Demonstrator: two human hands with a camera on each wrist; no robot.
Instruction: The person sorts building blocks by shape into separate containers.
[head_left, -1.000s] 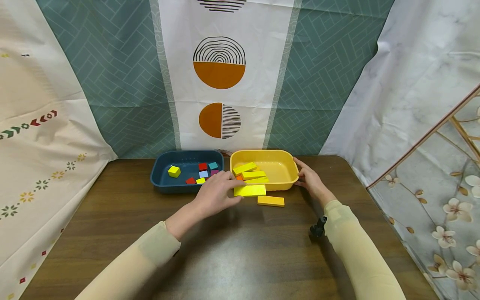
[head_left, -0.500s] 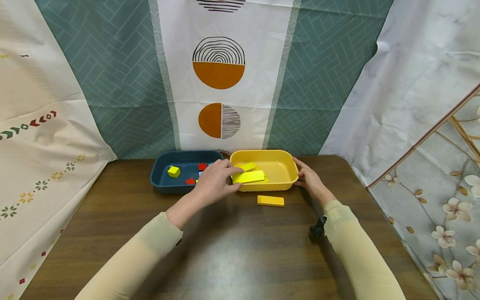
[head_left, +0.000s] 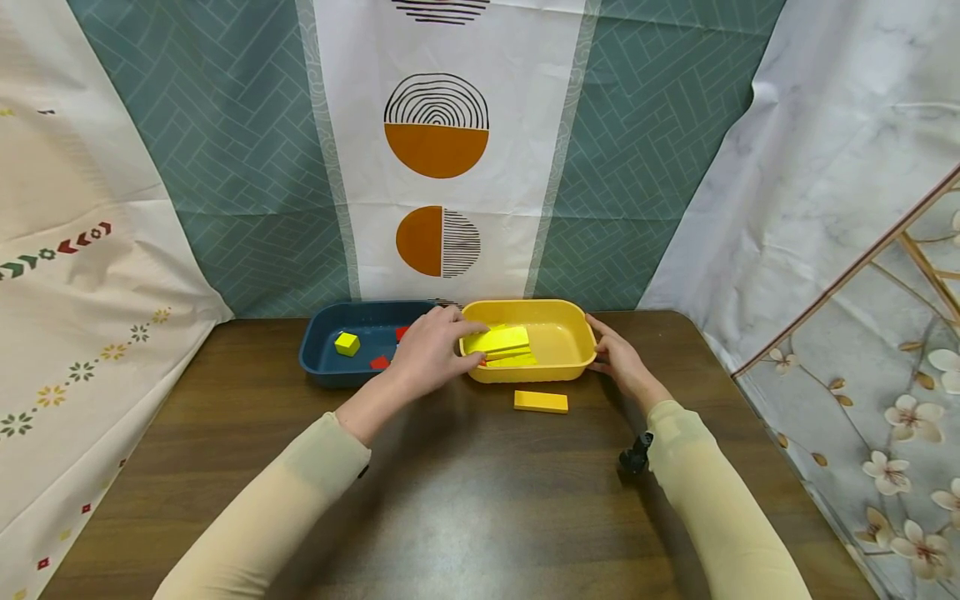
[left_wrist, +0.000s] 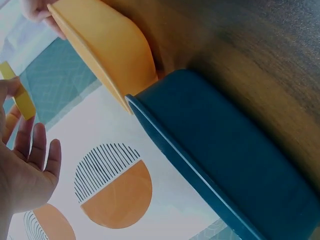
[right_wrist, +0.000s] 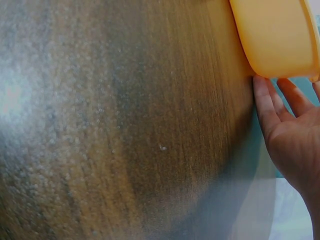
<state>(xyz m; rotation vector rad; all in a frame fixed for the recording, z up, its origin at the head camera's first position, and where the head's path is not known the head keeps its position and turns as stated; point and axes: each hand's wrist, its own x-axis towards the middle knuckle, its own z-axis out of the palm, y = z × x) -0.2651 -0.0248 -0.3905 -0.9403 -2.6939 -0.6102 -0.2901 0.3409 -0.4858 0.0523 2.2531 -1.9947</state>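
My left hand [head_left: 427,354] pinches a flat yellow block [head_left: 498,339] between thumb and fingers. It holds the block over the left part of the yellow tray [head_left: 562,337], above several similar yellow blocks [head_left: 512,360] lying inside. In the left wrist view the same block [left_wrist: 22,100] shows well above the tray rims, and the other fingers are spread. Fingertips of my right hand [head_left: 621,360] touch the right end of the yellow tray. In the right wrist view its fingers [right_wrist: 266,102] reach out fairly straight against the tray's end wall.
A dark blue tray [head_left: 352,377] stands left of the yellow one, with a yellow cube [head_left: 347,344] and red pieces showing; my left hand hides part of it. One orange-yellow block [head_left: 541,402] lies on the wooden table [head_left: 480,500] before the yellow tray. Patterned cloth [head_left: 630,167] hangs behind.
My left hand has carried the yellow block up and back from the front edge of the yellow tray to over its inside. My right hand stays at the tray's end.
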